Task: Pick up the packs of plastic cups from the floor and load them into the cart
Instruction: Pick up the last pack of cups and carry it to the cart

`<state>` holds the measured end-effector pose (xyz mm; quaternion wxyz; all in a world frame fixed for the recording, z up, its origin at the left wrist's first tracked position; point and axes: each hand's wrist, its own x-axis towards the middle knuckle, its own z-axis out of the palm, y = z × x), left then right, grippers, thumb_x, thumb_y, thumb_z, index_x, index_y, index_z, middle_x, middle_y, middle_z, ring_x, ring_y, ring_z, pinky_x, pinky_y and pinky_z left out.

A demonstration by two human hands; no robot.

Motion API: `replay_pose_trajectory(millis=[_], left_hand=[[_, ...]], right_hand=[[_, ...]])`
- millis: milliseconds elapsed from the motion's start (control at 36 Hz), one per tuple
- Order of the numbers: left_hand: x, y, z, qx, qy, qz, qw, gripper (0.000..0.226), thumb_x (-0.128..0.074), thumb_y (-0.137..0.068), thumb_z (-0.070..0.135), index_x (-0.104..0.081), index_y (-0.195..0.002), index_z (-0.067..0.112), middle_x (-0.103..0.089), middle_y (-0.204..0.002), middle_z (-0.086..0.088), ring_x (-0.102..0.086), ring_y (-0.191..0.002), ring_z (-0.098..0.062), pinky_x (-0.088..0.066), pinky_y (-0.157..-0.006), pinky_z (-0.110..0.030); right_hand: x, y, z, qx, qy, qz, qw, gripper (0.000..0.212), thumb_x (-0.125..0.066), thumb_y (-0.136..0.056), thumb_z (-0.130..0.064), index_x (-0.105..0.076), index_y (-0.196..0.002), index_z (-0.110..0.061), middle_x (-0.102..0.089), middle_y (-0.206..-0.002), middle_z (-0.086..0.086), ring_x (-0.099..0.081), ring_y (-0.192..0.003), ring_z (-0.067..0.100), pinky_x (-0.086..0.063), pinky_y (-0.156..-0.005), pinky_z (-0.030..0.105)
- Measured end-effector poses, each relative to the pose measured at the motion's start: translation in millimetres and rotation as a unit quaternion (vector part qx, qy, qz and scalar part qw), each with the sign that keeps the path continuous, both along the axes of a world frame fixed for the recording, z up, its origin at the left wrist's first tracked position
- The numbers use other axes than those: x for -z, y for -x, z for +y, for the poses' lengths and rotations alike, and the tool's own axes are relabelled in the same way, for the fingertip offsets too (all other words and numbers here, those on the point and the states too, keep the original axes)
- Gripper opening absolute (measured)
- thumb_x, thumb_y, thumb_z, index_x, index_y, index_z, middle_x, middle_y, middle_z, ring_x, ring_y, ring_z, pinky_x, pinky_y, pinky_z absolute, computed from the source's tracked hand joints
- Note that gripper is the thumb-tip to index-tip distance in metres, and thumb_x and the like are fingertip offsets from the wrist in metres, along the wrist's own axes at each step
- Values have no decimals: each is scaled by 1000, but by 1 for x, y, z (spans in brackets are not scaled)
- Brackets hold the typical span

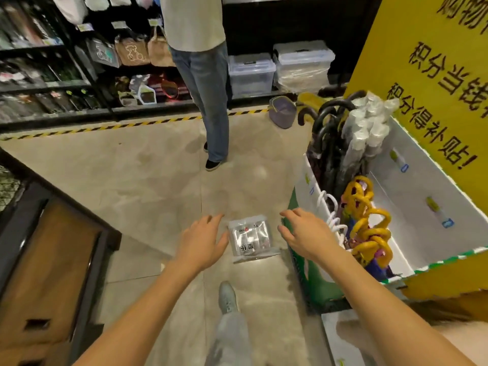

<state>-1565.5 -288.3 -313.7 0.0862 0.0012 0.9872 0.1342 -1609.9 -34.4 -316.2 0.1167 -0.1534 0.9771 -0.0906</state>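
Note:
A clear pack of plastic cups (250, 237) with a printed label lies flat on the tiled floor just ahead of my foot. My left hand (203, 240) hovers at its left edge, fingers spread, holding nothing. My right hand (306, 232) hovers at its right side, also spread and empty. Both hands are close to the pack, and I cannot tell whether either touches it. To the right stands a white cart or bin (420, 215) with a green-trimmed rim. In its far corner, several tall sleeves of clear cups (367, 128) stand upright beside dark umbrellas (327, 143).
A person in jeans (208, 83) stands on the floor ahead. A dark wooden counter (50, 249) is at the left. Shelves of bags and clear storage boxes (277, 70) line the back. A yellow sign (433, 83) rises behind the cart. A purple basket (282, 112) sits on the floor.

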Motion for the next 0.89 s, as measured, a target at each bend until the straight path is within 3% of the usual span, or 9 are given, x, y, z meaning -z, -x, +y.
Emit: replay_pose_trajectory(millis=[194,361,556,639,722,806,889], left_hand=[[95,109,-24,-18,-67,-22,997,60,-49,-96,35,-27,-151,24,-54,-125,-10,-58,-104,-30,-49,-84,-42],[207,185,-35,-40,-107,-49,992,66,-51,-96,31,-22,-154,20,-49,-137,-12,-53,-117,-29,-47,-95,-42],[388,239,-26,-49,-129,-108,985,67,-47,-98,35,-14,-156,27,-38,-150,-7,-45,-130,-23,-41,-107,-39],[474,256,-23,-57,-130,-116,983,68,-53,-96,30,-20,-155,21,-46,-143,-10,-52,-121,-23,-44,-99,-34],[567,260,-21,-33,-131,-123,983,68,-54,-95,26,-24,-154,11,-53,-134,-21,-62,-106,-34,-56,-86,-44],[651,264,-21,-64,-157,-144,975,71,-49,-97,36,-14,-157,19,-49,-135,-21,-61,-108,-36,-55,-89,-48],[723,269,-24,-89,-170,-147,970,74,-36,-94,59,-1,-156,39,-42,-138,-22,-60,-104,-41,-52,-91,-53]], right_hand=[[93,103,-20,49,17,-41,998,47,-39,-103,-43,-44,-145,-22,-56,-131,8,-57,-114,31,-45,-88,39],[219,177,-25,110,56,-103,987,48,-43,-101,-40,-44,-145,-20,-58,-124,11,-58,-108,35,-47,-91,46],[407,233,-17,137,101,-155,973,49,-41,-104,-36,-37,-151,-21,-49,-142,12,-51,-124,31,-41,-99,41],[499,254,-11,131,103,-183,969,51,-41,-104,-38,-31,-153,-26,-48,-142,13,-51,-124,31,-46,-98,42],[585,268,-4,121,88,-203,968,55,-38,-104,-42,-24,-156,-31,-45,-144,13,-49,-127,30,-42,-101,39],[663,280,4,113,91,-229,963,60,-35,-102,-48,-17,-157,-34,-43,-146,13,-49,-126,28,-40,-104,38],[732,294,9,101,114,-249,956,66,-31,-97,-62,-7,-156,-46,-39,-146,11,-53,-113,25,-41,-106,41]])
